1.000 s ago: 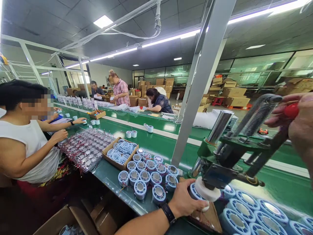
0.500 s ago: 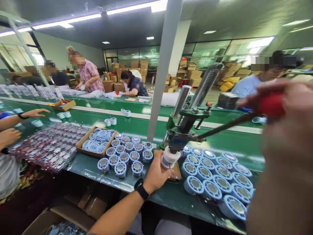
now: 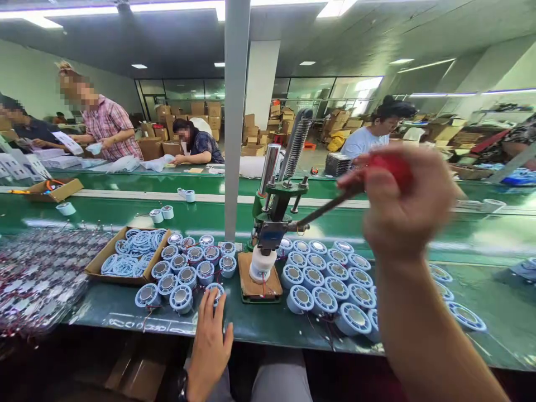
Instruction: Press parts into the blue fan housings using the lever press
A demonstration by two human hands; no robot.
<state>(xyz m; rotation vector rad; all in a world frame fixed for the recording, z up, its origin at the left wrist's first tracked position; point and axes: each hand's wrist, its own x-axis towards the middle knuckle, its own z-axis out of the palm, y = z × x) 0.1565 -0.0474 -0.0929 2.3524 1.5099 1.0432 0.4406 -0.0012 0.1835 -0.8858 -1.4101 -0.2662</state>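
My right hand (image 3: pixel 412 195) is raised, wrapped around the red knob (image 3: pixel 389 170) of the lever on a green hand press (image 3: pixel 278 206). Under the press ram, a white cap-like block (image 3: pixel 263 259) sits on a light-blue round part with red wires (image 3: pixel 259 274), on the brown base pad (image 3: pixel 274 285). My left hand (image 3: pixel 211 335) is stretched out, palm down, its fingertips over one round blue part with a silver disc (image 3: pixel 215 293). Whether they touch it I cannot tell. Several similar blue parts (image 3: pixel 186 274) stand left of the press, more blue parts (image 3: pixel 337 287) to the right.
A cardboard box of blue rings (image 3: pixel 90 271) stands left of the parts. Wired silver pieces (image 3: pixel 42 279) cover the far left of the bench. A grey post (image 3: pixel 237 123) rises behind the press. Beyond the green conveyor (image 3: pixel 209 215), people work at the opposite bench.
My left hand has let go of the round part under the press and moved left to another one. My right hand still grips the lever. The view has turned right.
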